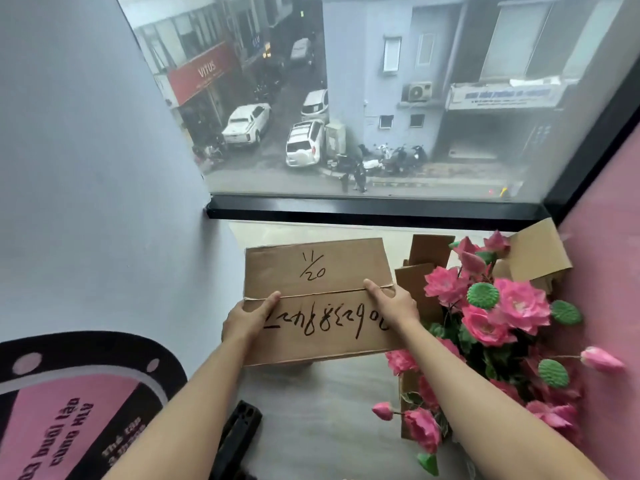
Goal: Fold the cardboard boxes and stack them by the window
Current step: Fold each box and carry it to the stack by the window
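Observation:
A brown cardboard box [318, 271] with black handwriting on its closed top flaps is in front of me, just below the window [363, 98]. My left hand [247, 318] grips its left side, fingers lying on the near flap. My right hand [393, 301] holds the right side, fingertips at the seam between the flaps. I cannot tell whether the box rests on the floor or is held slightly above it. More cardboard pieces [429, 258] stand to the right, partly hidden by flowers.
Pink artificial flowers [495, 306] fill the right side in front of a pink wall [602, 271]. A black window frame [374, 209] runs behind the box. A black object [239, 434] lies on the floor near my left arm. A lilac wall with a sticker [69, 403] stands on the left.

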A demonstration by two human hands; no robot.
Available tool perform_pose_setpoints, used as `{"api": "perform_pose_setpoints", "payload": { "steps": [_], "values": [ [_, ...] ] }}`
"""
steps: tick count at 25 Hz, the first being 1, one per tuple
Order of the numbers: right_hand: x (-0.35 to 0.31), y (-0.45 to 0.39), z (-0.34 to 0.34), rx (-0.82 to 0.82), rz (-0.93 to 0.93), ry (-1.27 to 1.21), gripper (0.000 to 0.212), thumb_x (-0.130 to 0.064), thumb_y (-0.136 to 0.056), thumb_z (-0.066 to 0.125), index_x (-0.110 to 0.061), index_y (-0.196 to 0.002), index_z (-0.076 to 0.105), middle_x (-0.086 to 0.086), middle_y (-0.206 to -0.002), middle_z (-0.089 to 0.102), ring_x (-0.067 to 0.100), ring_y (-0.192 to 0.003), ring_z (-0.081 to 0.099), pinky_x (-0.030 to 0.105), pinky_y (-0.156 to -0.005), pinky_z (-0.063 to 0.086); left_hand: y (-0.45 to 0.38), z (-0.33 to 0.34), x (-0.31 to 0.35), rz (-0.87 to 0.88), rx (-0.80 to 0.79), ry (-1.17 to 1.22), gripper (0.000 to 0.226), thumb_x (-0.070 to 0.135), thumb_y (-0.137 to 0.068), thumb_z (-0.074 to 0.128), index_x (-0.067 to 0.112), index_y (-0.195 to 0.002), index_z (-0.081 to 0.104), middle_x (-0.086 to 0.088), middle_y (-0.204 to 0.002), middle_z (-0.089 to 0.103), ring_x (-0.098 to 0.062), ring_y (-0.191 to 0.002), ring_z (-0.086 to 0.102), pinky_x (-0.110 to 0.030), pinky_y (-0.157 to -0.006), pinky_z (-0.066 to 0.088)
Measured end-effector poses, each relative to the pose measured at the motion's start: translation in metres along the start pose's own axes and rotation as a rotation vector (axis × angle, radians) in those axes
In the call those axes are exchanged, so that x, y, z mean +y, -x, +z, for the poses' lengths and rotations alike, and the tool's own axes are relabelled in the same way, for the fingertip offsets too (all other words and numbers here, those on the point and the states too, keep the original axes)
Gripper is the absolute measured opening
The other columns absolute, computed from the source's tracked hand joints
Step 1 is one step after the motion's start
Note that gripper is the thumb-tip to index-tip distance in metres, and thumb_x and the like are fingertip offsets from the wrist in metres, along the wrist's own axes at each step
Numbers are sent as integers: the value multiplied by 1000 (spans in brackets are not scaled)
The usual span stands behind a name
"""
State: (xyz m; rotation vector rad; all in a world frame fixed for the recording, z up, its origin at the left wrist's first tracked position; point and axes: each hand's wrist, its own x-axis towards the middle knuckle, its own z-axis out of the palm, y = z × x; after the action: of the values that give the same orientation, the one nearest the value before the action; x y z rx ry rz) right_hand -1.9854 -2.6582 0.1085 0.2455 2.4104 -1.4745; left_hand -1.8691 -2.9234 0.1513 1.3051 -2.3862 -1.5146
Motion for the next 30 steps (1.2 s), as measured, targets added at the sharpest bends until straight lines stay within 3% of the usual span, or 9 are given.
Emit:
{"api": "perform_pose_setpoints", "payload": {
  "steps": [6, 13, 18, 21, 30],
  "values": [
    [-19, -81, 52, -3, 115, 23, 55, -77, -76, 64, -26, -95, 66, 0, -98, 67, 28, -109, 63, 34, -90, 47, -133, 10, 14, -39, -119, -91, 73, 79, -68, 70, 23, -115, 64, 1, -118, 68, -24, -111, 61, -37, -93, 49],
    [13, -176, 101, 133, 276, 23, 64, -77, -74, 64, -22, -106, 68, 5, -116, 69, 32, -117, 58, 41, -101, 45, -278, 86, 11, -62, -259, -143, 89, 79, -66, 70, 15, -127, 55, -4, -130, 63, -27, -122, 57, -39, -103, 45],
    [82, -249, 123, 143, 394, 43, 69, -79, -71, 65, -21, -110, 66, 4, -114, 70, 30, -109, 61, 43, -97, 48, -345, 166, -28, -130, -376, -198, 70, 74, -71, 71, 20, -113, 54, -2, -127, 65, -25, -120, 59, -34, -97, 45],
    [123, -283, 137, 134, 439, 17, 70, -82, -66, 66, -25, -107, 65, -1, -109, 70, 24, -100, 63, 40, -90, 50, -374, 209, -62, -172, -404, -238, 76, 77, -71, 68, 19, -119, 61, -1, -123, 68, -24, -116, 62, -34, -96, 47],
    [264, -385, 190, 39, 478, 141, 56, -72, -77, 67, -26, -108, 65, 2, -112, 68, 27, -105, 62, 41, -92, 50, -457, 327, -182, -248, -444, -300, 76, 73, -74, 70, 15, -124, 63, -3, -127, 66, -24, -119, 61, -38, -103, 47]
  ]
}}
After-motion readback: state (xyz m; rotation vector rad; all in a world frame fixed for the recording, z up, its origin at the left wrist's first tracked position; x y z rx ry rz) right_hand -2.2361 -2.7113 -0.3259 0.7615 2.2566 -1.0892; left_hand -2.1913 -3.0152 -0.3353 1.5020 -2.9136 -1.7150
